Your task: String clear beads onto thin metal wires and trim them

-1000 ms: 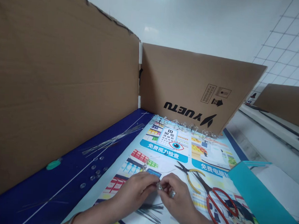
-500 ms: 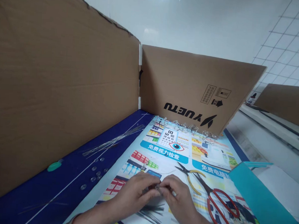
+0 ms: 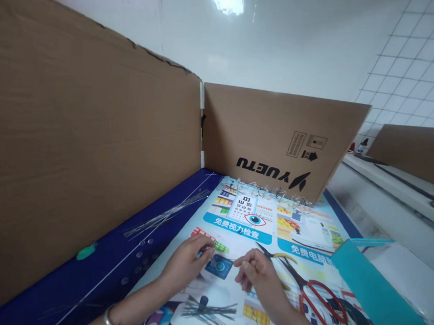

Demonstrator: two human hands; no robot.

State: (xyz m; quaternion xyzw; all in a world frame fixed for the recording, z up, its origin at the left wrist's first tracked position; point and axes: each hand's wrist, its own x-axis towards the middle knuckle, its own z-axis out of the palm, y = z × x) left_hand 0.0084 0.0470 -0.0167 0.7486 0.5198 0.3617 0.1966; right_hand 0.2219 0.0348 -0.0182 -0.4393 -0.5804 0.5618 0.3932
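Observation:
My left hand is closed in a pinch, with something small and clear at its fingertips that I cannot make out. My right hand is apart from it, fingers curled together; whatever they hold, if anything, is hidden. Below and between the hands lies a loose bunch of short dark wires on the printed sheet. A single thin wire runs below my right hand. Beside that hand are pliers with yellow handles, partly covered, and scissors with red handles.
Several clear round pieces and long thin wires lie on the blue surface at left, with a green piece. Small clear wire pieces line the back cardboard panel. Another cardboard panel stands left; a teal folder lies right.
My hands were together at the fingertips and have moved apart, left hand up and leftward, right hand slightly up. The wire bunch is now more exposed. The view has tilted slightly.

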